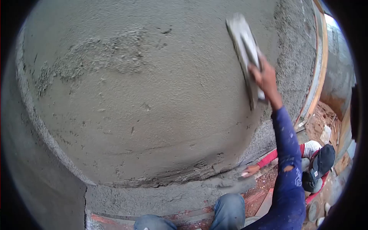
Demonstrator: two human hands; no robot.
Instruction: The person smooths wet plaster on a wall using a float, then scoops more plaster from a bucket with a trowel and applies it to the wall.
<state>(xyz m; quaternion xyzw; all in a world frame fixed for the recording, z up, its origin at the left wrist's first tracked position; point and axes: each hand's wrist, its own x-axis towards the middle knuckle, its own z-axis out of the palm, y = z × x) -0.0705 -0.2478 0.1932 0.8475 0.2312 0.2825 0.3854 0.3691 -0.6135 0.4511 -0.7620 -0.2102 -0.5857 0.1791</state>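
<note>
My right hand [267, 78] is wrapped round the handle of a long plastering float [238, 30]. The float stands nearly upright, tilted slightly, with its face against the wet grey mortar wall [172, 92]; its upper end is a little blurred. Smooth mortar lies left of the float, while a rough strip [295, 50] runs down its right side. Lumpy mortar [103, 53] shows at the wall's upper left. My left hand is out of view.
Below right, a co-worker in a dark cap [326, 161] reaches a red-sleeved arm [268, 158] to the wall's foot, the hand [251, 170] near a mortar-covered surface. A wooden batten [321, 65] edges the wall. My knees [230, 209] are close to the lower ledge [145, 201].
</note>
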